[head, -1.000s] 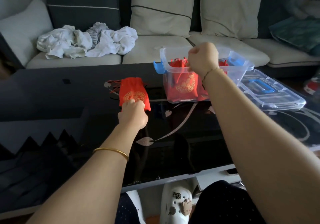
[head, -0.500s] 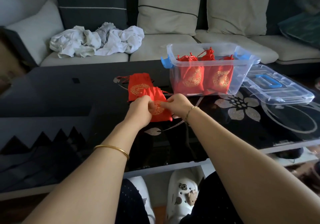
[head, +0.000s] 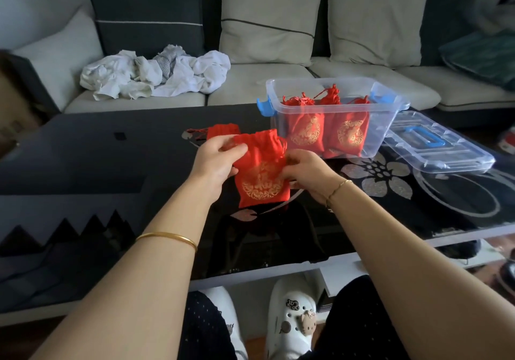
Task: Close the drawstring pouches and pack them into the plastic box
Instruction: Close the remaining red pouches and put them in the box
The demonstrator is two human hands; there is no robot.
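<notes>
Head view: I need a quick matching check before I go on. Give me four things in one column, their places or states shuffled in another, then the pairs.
1. nearest pouch
2. lid
3. white cloths
4. plastic box

A. heaped on the sofa
B. flat on the table, right of the box
C. gripped by the left hand and right hand
D. holds closed pouches

Pairs: 1-C, 2-B, 3-A, 4-D.
</notes>
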